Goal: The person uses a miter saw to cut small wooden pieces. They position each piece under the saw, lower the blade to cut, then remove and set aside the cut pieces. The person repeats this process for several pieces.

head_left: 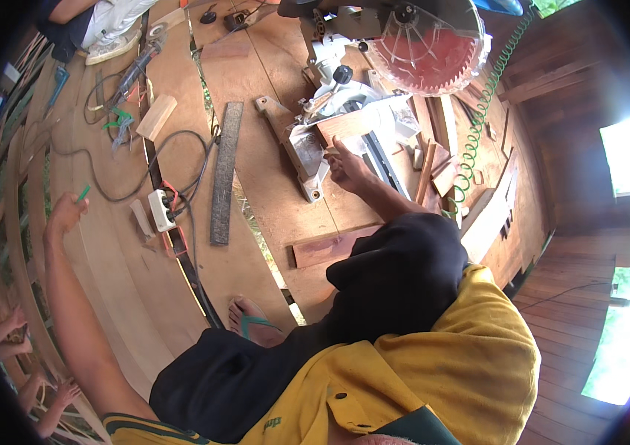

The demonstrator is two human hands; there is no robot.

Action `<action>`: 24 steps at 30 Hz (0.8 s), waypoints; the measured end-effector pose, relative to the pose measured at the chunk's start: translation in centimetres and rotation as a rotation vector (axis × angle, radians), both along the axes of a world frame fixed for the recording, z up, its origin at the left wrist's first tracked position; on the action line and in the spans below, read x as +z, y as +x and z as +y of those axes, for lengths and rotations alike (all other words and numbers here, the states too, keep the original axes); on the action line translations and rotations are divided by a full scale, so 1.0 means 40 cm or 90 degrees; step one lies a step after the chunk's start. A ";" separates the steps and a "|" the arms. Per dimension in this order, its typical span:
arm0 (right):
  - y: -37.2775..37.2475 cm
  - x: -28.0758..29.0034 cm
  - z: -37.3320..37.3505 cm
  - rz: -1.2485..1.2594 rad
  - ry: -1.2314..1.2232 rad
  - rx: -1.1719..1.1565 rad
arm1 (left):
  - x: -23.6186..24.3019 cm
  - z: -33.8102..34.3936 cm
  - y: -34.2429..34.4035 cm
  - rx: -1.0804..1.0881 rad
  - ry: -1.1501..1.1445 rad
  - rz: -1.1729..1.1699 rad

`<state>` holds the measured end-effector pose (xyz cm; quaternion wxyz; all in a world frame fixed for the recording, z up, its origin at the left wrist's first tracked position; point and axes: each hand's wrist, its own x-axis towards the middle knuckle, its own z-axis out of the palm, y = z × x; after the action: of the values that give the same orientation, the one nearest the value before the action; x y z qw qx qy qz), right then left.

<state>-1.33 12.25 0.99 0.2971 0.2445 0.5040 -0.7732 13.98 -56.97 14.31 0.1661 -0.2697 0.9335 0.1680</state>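
My right hand point(350, 167) grips the near edge of a short wooden board point(343, 127), thumb on top and fingers curled at its side. That board lies on the bed of a miter saw point(304, 144). The saw's red toothed blade point(422, 63) is raised at the far right, apart from the board. Out to the left, my left hand point(68, 213) is closed around a short green stick-like thing point(83, 193), perhaps a pencil; most of it is hidden in the fingers.
A power strip point(160, 211) with black plugs and cables lies on the plank floor. Nearby are a dark metal bar point(226, 174), a reddish board point(333, 246) and an angle grinder point(133, 73). A green coiled hose point(487, 111) hangs right. Another person point(111, 30) sits far left.
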 end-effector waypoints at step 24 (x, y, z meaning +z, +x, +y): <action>-0.011 0.319 -0.476 0.222 0.137 0.593 | 0.012 0.043 -0.002 -0.081 -0.006 -0.016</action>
<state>-1.76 -6.79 13.76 0.4951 -0.1095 0.6783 -0.5318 13.89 -55.24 14.80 0.1866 -0.2126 0.9475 0.1493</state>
